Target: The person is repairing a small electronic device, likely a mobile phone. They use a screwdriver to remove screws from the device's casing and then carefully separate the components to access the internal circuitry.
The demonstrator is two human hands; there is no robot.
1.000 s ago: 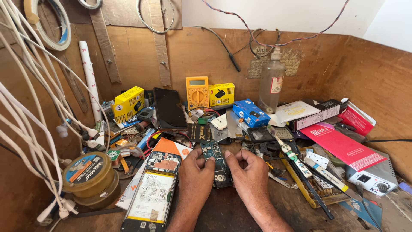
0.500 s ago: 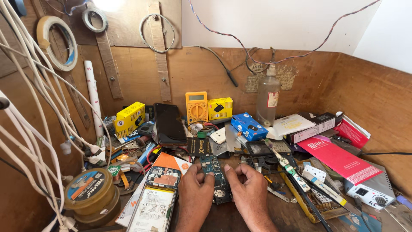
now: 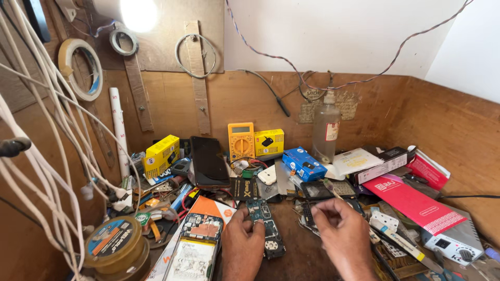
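Observation:
A narrow green phone circuit board (image 3: 264,224) lies on the wooden bench in front of me. My left hand (image 3: 242,247) rests against its left edge, fingers curled onto it. My right hand (image 3: 341,231) is off to the right of the board, thumb and forefinger pinched together over dark phone parts (image 3: 316,190). Whether anything small sits between those fingers is not visible. An opened phone (image 3: 195,244) showing its battery and inner parts lies just left of my left hand.
The bench is crowded: a yellow multimeter (image 3: 241,140), yellow boxes (image 3: 161,154), a dark phone (image 3: 208,161), a blue box (image 3: 303,163), a clear bottle (image 3: 326,130), red packets (image 3: 414,203), and solder-wire tins (image 3: 114,242). White cables (image 3: 47,135) hang at left. Wooden walls enclose it.
My right hand has left the circuit board and moved right, fingers pinching. The left hand stays at the board. The view has tilted upward, showing more wall.

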